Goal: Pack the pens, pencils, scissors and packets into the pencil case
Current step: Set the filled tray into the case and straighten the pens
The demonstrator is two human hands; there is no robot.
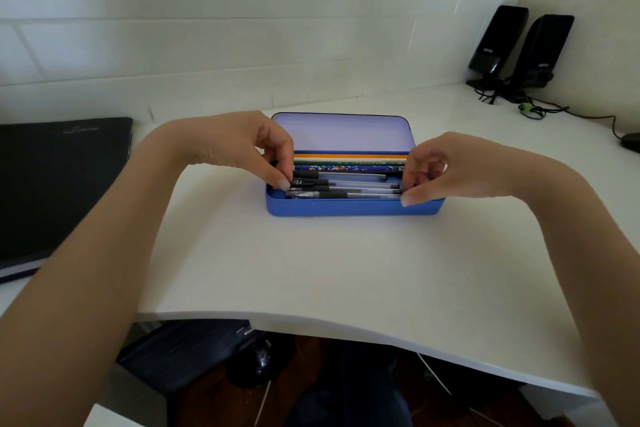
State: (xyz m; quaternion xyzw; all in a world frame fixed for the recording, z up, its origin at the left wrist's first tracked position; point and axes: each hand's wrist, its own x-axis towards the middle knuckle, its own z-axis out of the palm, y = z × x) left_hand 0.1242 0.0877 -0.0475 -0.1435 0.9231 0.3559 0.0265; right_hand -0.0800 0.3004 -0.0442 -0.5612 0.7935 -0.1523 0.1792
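The blue pencil case (353, 206) stands open in the middle of the white desk (311, 270), its lid (341, 132) leaning back toward the wall. Inside it, at the front, lie several pens (346, 185) with clear barrels and black caps, side by side along the length of the case. Behind them are pencils (349, 159), orange, white and green, and one thing with a colourful pattern that I cannot name. No scissors and no packets are visible anywhere, so I judge that the packing is nearly finished.

The left hand (242, 149) has its fingers curled down and pinches the capped ends of the pens at the left end of the case. The right hand (440, 170) is also curled, with the fingertips at the other ends of the pens; if it really grips them or only touches them, I cannot tell.

The pens look light, stiff and smooth, so they probably roll and slide easily against each other. It seems best to hold them at both ends together, as one bundle, and to press them flat. The case looks rigid and light; it may shift on the smooth desk if pushed.
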